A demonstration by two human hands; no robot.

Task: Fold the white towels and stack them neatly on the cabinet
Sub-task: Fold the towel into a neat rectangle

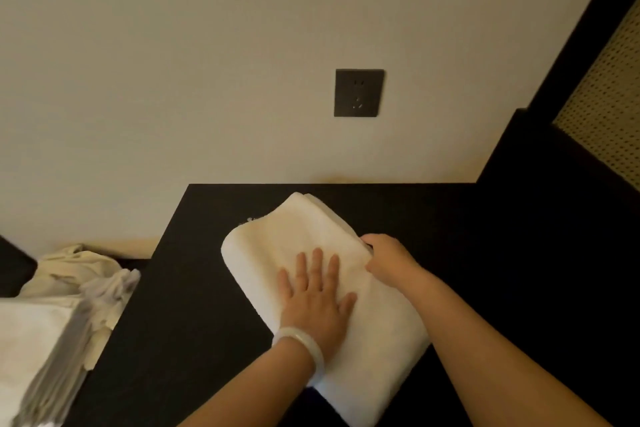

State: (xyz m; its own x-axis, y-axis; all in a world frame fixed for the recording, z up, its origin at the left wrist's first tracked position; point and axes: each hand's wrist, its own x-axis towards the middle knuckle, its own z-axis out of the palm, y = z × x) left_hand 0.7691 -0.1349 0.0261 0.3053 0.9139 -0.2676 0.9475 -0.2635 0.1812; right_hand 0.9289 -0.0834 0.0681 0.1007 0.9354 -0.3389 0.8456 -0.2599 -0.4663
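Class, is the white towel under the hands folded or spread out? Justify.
Folded. The towel is a thick bundle with layered edges at its far end; the left hand presses it, the right hand grips its edge.

A pale, milky bangle (300, 347), possibly jade, circles the left wrist (277, 369); both forearms (485, 340) are bare.

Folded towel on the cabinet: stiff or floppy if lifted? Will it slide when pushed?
Probably floppy: the folded towel has soft rounded edges, so it would likely sag if lifted by one end. Its layers may slip apart; the right hand grips the edge where they show. Pushed under the flat left hand, it might bunch on the cabinet rather than glide.
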